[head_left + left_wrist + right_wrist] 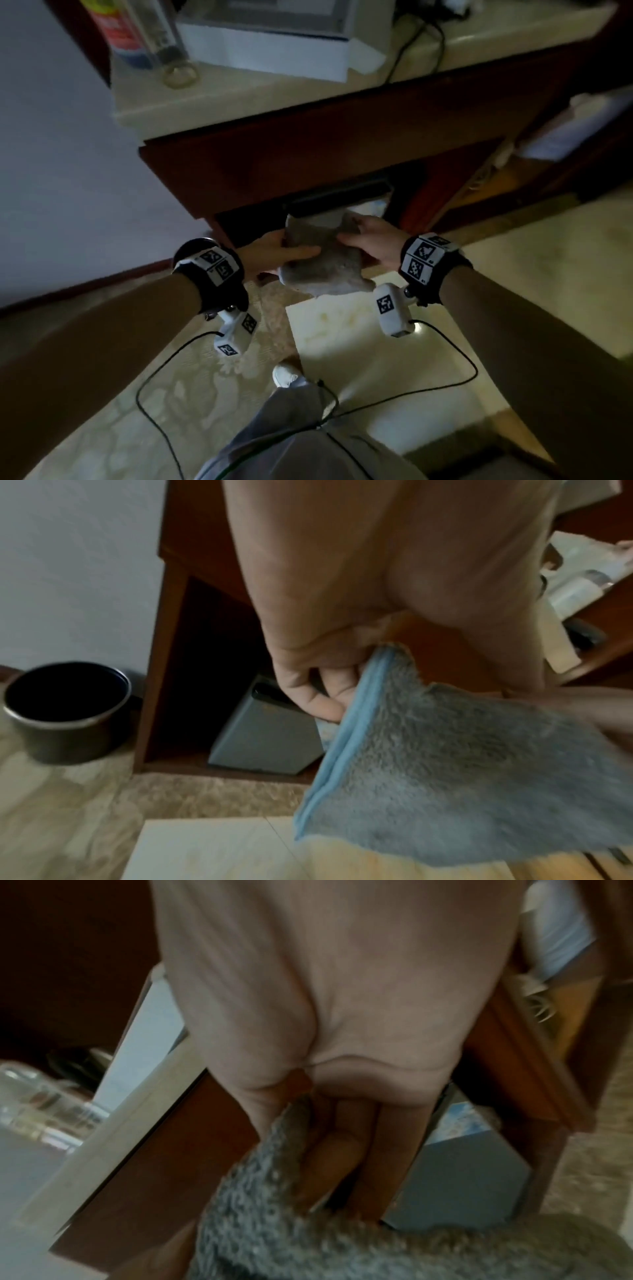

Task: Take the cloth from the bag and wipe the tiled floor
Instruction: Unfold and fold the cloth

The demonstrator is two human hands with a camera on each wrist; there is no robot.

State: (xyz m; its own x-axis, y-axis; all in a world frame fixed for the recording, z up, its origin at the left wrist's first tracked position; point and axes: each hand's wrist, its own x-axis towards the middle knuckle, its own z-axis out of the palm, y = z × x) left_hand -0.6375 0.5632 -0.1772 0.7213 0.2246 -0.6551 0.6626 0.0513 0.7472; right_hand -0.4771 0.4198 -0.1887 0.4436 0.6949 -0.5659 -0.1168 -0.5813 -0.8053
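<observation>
the cloth is grey and fluffy with a light blue hemmed edge, folded over and hanging in mid-air at centre frame above the tiled floor, whose cream, glossy tiles fill the lower frame.

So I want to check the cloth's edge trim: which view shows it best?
The left wrist view: the cloth fills it, grey pile with a blue hem. The head view shows the cloth small between left hand and right hand; the right wrist view shows blurred pile.
</observation>
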